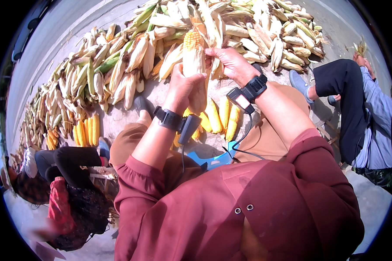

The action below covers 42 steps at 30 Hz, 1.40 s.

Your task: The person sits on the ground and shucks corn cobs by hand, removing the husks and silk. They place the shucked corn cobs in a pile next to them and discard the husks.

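Note:
A partly husked ear of corn stands nearly upright before me, yellow kernels bare at its top and pale husk around the rest. My left hand wraps round its lower part, thumb across the front. Just right of the ear, my right hand pinches a strip of husk between thumb and bent fingers; the fingertips are partly hidden. Below both hands, several husked yellow cobs lie on the ground between my feet. Each wrist wears a black strap with a small cabled device.
A long heap of unhusked corn curves across the ground ahead. More bare cobs lie at left. Seated people flank me, one with dark trousers at right, others at left. Something blue sits between my legs.

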Each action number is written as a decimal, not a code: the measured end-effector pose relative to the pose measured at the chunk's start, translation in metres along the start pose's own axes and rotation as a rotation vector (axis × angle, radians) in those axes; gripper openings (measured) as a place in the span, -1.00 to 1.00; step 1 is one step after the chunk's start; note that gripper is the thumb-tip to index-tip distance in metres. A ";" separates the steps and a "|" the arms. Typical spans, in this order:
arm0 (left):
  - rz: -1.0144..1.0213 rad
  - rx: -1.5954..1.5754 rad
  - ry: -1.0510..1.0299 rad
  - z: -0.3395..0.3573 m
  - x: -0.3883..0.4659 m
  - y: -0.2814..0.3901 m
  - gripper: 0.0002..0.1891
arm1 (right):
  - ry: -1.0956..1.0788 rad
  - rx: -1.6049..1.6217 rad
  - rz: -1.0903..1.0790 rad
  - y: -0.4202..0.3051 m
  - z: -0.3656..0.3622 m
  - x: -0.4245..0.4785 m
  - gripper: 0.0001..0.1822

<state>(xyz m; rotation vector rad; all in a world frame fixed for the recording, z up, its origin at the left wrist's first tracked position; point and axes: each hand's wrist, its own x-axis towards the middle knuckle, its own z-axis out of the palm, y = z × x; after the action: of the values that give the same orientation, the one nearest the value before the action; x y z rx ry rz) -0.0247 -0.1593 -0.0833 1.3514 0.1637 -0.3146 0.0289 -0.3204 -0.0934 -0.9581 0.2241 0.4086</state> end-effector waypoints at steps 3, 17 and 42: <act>0.005 0.025 0.007 0.000 -0.001 0.002 -0.43 | -0.008 0.023 0.028 -0.001 -0.006 0.003 -0.82; -0.196 -0.280 -0.150 -0.003 -0.012 0.012 -0.55 | -0.107 0.184 0.112 -0.006 -0.001 0.002 -0.76; 0.182 0.773 0.203 -0.001 -0.017 0.024 -0.31 | -0.013 0.011 -0.029 -0.010 0.009 -0.009 -0.74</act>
<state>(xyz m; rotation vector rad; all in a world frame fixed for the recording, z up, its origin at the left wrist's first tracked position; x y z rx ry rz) -0.0328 -0.1517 -0.0562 2.1506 0.0866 -0.0784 0.0254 -0.3203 -0.0780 -0.9468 0.2003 0.3864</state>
